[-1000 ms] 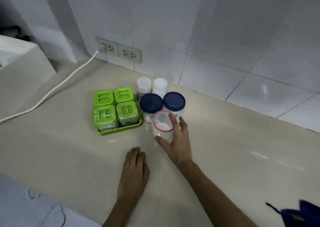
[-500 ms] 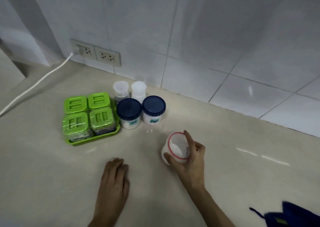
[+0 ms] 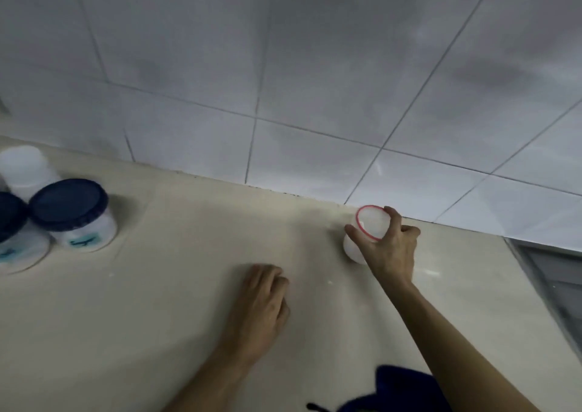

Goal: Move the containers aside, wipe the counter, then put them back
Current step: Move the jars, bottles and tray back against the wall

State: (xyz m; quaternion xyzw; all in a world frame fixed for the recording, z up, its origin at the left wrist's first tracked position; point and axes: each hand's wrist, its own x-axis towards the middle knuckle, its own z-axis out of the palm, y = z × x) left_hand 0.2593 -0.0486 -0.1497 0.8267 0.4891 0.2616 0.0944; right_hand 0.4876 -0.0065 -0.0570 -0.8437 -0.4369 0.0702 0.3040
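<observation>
My right hand (image 3: pixel 390 248) grips a small white container with a red rim (image 3: pixel 371 227) close to the tiled wall, far to the right of the others. Whether it rests on the beige counter (image 3: pixel 176 285) or hangs just above it I cannot tell. My left hand (image 3: pixel 261 304) lies palm down on the counter, fingers curled, holding nothing. At the left edge stand two white jars with dark blue lids, one whole (image 3: pixel 74 213) and one cut off by the frame (image 3: pixel 12 238). Behind them is a white lidded cup (image 3: pixel 26 169).
A white tiled wall (image 3: pixel 315 81) runs along the back of the counter. A dark blue cloth (image 3: pixel 406 392) lies at the bottom edge by my right forearm. A grey metal rim (image 3: pixel 554 273) sits at the right end of the counter.
My right hand has carried the red-rimmed container away from the jar group, rightward and back toward the wall. The view swung right, so the green tray and sockets left the frame.
</observation>
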